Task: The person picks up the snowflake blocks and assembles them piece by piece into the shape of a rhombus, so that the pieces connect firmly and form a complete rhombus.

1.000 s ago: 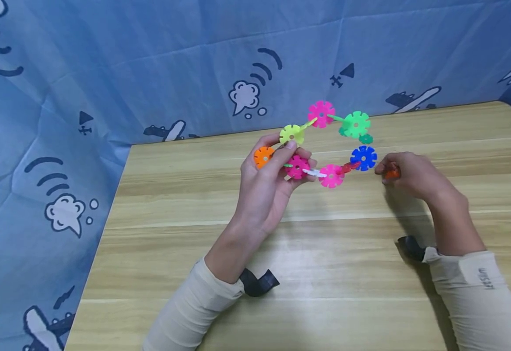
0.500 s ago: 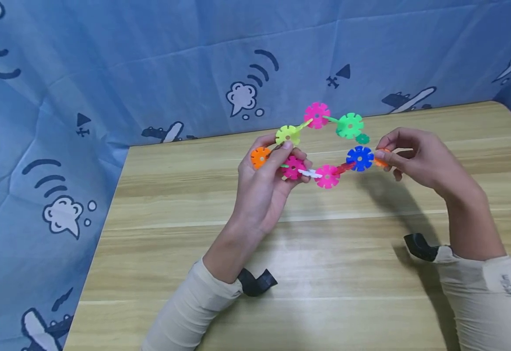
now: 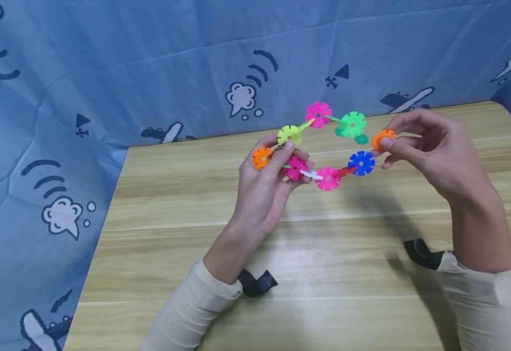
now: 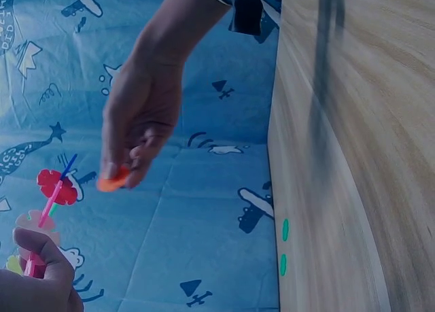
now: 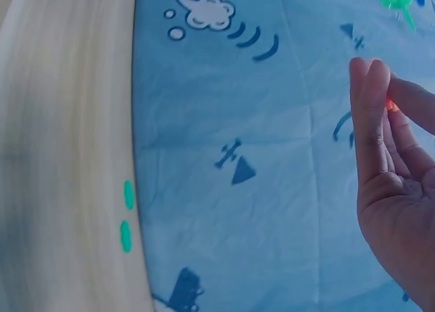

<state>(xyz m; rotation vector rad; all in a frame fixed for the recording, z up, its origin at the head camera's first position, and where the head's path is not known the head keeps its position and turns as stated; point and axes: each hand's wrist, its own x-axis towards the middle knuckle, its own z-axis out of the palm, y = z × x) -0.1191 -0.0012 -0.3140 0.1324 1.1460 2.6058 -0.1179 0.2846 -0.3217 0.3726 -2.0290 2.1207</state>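
Observation:
My left hand [image 3: 266, 187] pinches a chain of notched plastic snowflake discs between thumb and fingers, above the table. From the grip one arm of the chain runs through a yellow disc [image 3: 289, 135] and a pink disc [image 3: 319, 115] to a light green disc [image 3: 353, 125]. The other arm passes a magenta disc [image 3: 295, 168], a white one seen nearly edge-on [image 3: 311, 174] and a red one [image 3: 345, 171] to a blue disc [image 3: 361, 163]. My right hand [image 3: 435, 151] pinches a loose orange disc [image 3: 383, 140], just right of the gap between the green and blue ends.
Two dark green discs [image 5: 128, 194] lie flat on the wooden table [image 3: 185, 234] near its back edge. A blue printed cloth [image 3: 172, 63] hangs behind and to the left. Black straps [image 3: 257, 283] stick out from both cream sleeves.
The right hand has risen and turned, bringing the orange disc up from beside the blue one and showing its flat face. The left hand and the chain have barely moved.

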